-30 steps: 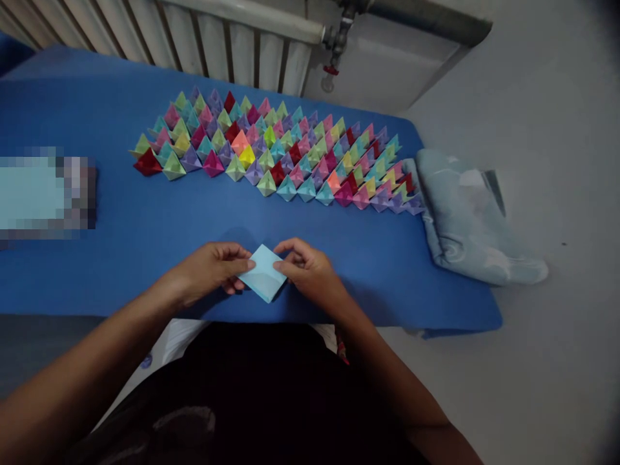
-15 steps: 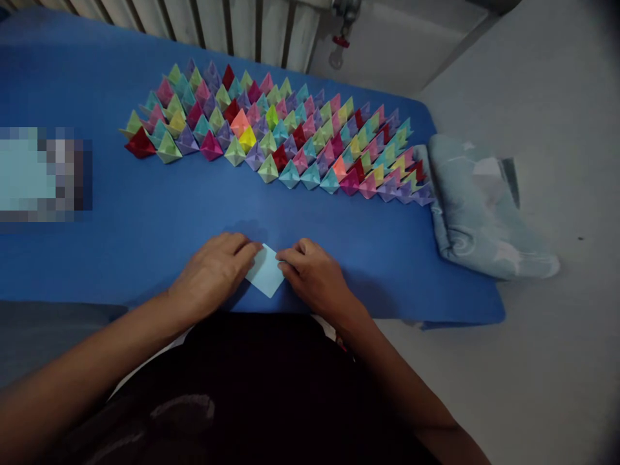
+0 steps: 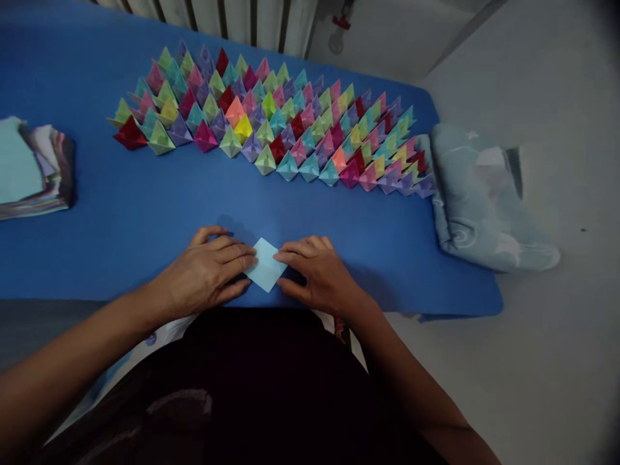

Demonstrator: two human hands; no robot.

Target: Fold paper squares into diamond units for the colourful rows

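Observation:
A small light-blue paper square [image 3: 266,268] lies flat on the blue surface, turned so one corner points toward me. On its left corner rest the outstretched fingertips of my left hand [image 3: 208,268], with the thumb spread below. My right hand [image 3: 320,271] touches the right corner with its fingertips, the thumb apart from the fingers and nearer to me. Neither hand grips the paper; both are open and press on it. Beyond the hands stand many folded paper boats [image 3: 276,123] in close diagonal rows of mixed colours.
At the left is a stack of paper [image 3: 36,171] with a light-blue sheet on top. A folded grey-green blanket [image 3: 484,200] lies at the right end of the blue-covered surface [image 3: 159,194]. Behind it are a white radiator [image 3: 239,22] and a red valve handle [image 3: 341,23].
My fingers have spread out and flattened over the paper's side corners, where they were bunched at its upper edges. The paper stays in about the same place. The view has shifted slightly.

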